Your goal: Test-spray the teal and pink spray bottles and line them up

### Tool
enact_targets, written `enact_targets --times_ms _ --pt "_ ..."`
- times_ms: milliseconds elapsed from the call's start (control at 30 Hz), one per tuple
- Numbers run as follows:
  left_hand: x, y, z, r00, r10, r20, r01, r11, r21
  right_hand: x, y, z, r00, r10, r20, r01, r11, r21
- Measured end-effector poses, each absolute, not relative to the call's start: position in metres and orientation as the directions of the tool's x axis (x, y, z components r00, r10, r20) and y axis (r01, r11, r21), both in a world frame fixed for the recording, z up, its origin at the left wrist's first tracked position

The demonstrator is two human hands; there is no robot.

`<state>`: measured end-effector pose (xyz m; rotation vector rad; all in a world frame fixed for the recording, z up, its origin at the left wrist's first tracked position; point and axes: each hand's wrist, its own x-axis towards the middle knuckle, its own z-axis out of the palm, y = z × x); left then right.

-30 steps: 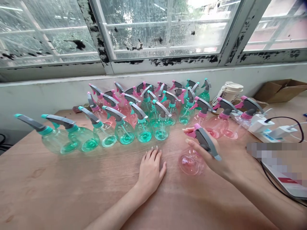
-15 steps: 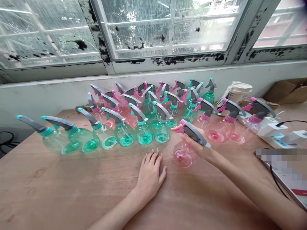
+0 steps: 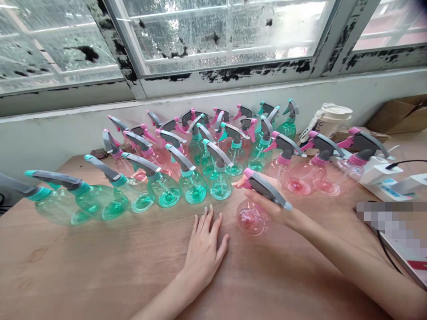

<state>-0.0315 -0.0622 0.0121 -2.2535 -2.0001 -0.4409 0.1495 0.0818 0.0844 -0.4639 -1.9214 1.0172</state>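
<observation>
My right hand (image 3: 270, 202) is wrapped round the neck of a pink spray bottle (image 3: 252, 221), under its grey and pink trigger head. I cannot tell whether that bottle's base touches the table. My left hand (image 3: 205, 244) lies flat on the wooden table (image 3: 110, 271), fingers spread, holding nothing. Just beyond its fingertips stands a front row of green spray bottles, the nearest being a clear green one (image 3: 220, 184). To the right of my right hand are three pink spray bottles, one of them a round one (image 3: 305, 178).
Behind the front row, more pink and green spray bottles crowd toward the wall under the window. A lidded white cup (image 3: 330, 120), a cardboard box (image 3: 400, 115) and a power strip (image 3: 387, 189) with plugs are at the right. A partly blurred flat item (image 3: 400, 249) lies nearer.
The view has shifted slightly, so the left bottles sit farther left. My right hand still grips the pink spray bottle, and my left hand still rests on the table.
</observation>
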Motion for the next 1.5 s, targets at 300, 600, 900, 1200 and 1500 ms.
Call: enact_targets --times_ms 300,600,900,1200,1500 --pt "-0.033 -0.061 0.011 0.104 0.959 0.262 0.984 -0.137 0.112 0.151 0.071 0.088 -0.548 0.678 0.49 -0.113 0.521 -0.846" --pt "-0.032 -0.06 0.012 0.111 0.956 0.273 0.986 -0.141 0.093 0.153 0.072 0.085 -0.62 0.662 0.42 -0.079 0.48 -0.874" --pt "-0.032 -0.06 0.012 0.113 0.958 0.262 0.984 -0.144 0.104 0.154 0.07 0.099 -0.637 0.631 0.443 -0.033 0.552 -0.833" --pt "-0.032 -0.06 0.015 0.11 0.96 0.257 0.985 -0.14 0.1 0.157 0.067 0.093 -0.613 0.618 0.493 -0.094 0.562 -0.822" --pt "-0.034 -0.06 0.012 0.124 0.956 0.265 0.985 -0.15 0.08 0.16 0.058 0.095 -0.64 0.597 0.484 -0.095 0.564 -0.821"
